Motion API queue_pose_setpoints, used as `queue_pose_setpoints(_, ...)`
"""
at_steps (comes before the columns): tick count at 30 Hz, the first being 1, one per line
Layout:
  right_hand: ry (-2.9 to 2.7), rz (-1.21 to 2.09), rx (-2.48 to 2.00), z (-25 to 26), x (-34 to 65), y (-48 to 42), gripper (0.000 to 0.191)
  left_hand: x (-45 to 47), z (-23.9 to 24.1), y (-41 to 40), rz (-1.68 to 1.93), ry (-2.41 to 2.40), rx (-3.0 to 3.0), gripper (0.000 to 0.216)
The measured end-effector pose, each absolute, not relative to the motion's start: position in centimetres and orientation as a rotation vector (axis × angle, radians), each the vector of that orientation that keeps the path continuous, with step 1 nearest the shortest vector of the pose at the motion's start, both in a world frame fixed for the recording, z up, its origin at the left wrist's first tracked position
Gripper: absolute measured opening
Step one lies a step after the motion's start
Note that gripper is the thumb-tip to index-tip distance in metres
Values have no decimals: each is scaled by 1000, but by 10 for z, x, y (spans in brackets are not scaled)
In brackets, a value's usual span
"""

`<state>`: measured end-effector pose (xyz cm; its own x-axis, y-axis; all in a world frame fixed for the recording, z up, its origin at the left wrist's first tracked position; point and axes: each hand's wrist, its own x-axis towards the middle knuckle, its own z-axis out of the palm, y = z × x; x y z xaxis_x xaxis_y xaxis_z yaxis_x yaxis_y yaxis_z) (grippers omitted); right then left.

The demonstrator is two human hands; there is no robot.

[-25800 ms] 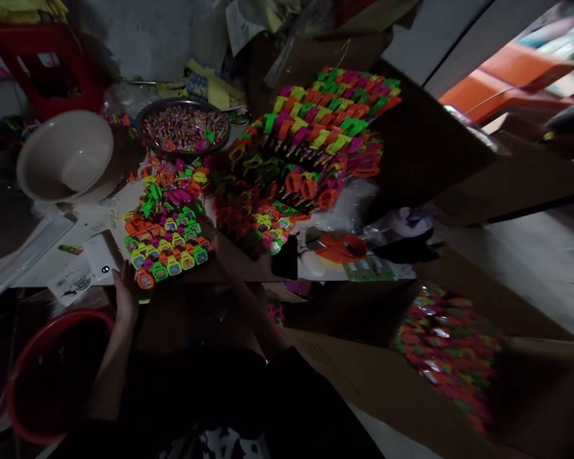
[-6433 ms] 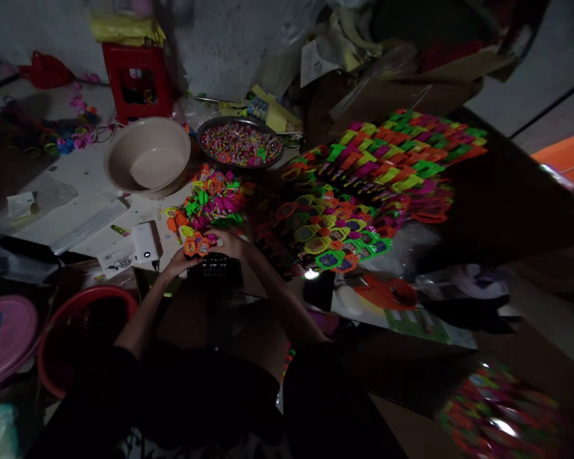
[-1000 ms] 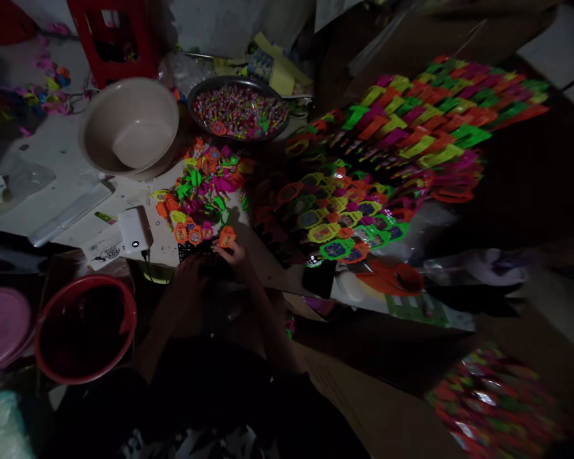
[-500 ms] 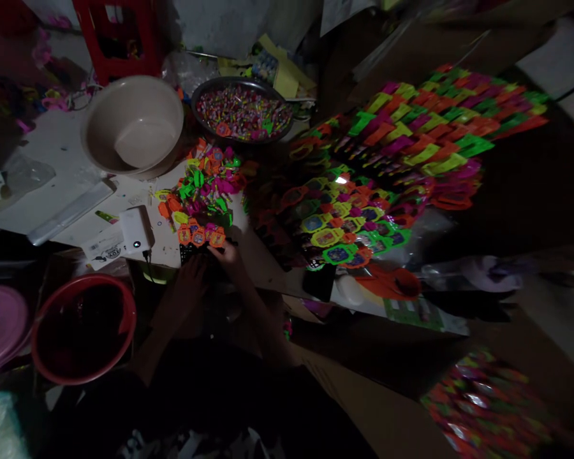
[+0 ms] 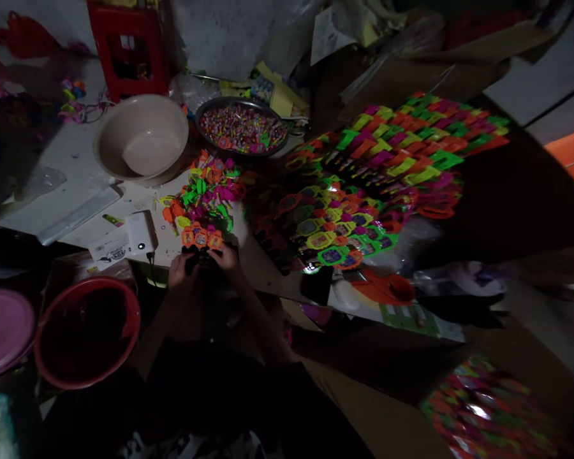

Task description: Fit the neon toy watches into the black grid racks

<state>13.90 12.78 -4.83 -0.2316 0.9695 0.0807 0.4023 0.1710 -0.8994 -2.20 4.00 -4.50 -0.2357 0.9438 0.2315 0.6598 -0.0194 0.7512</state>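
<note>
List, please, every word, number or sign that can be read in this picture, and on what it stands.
No text here can be read for certain.
White label beside the white box: dark print, too blurred.
Green card at the table's near edge: pale marks, too small.
Sheet of paper at the top: print too faint.
Toy watches by the hands: faces too small.

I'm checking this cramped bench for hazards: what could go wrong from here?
The row of orange toys sits at the table edge by the left hand and right hand; a nudge could drop them toward the red basin. The loose toy pile could get mixed into that row.
</note>
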Motion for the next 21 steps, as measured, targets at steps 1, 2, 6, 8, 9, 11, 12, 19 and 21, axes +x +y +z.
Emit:
queue_pose_setpoints(1, -1731, 1018, -1302, -50, 138, 127, 26, -27, -45, 45, 1184, 1950, 1607, 41)
queue_pose_setpoints(2, -1722, 1010, -1296, -52, 137, 127, 25, -32, -46, 51, 1225, 1964, 1552, 49)
queue_pose_setpoints(6, -1755, 998, -1254, -57, 139, 130, 21, -53, -49, 82, 1182, 1720, 1532, 65)
queue_pose_setpoints(8, -1806, 1029, -1216, -56, 142, 134, 18, -60, -47, 97, 1054, 1586, 1545, 52)
queue_pose_setpoints(9, -1832, 1045, -1193, -56, 144, 136, 18, -63, -45, 102, 994, 1547, 1535, 46)
queue_pose_setpoints(11, -1880, 1062, -1148, -52, 148, 140, 17, -64, -40, 108, 924, 1511, 1505, 43)
queue_pose_setpoints(12, -1895, 1053, -1136, -50, 150, 141, 16, -63, -38, 108, 910, 1499, 1502, 43)
queue_pose_setpoints(19, -1793, 604, -1443, -31, 152, 102, 17, -37, -34, 84, 899, 1721, 1548, 36)
queue_pose_setpoints(21, -1787, 581, -1499, -28, 145, 84, 18, -31, -35, 77, 861, 1821, 1535, 32)
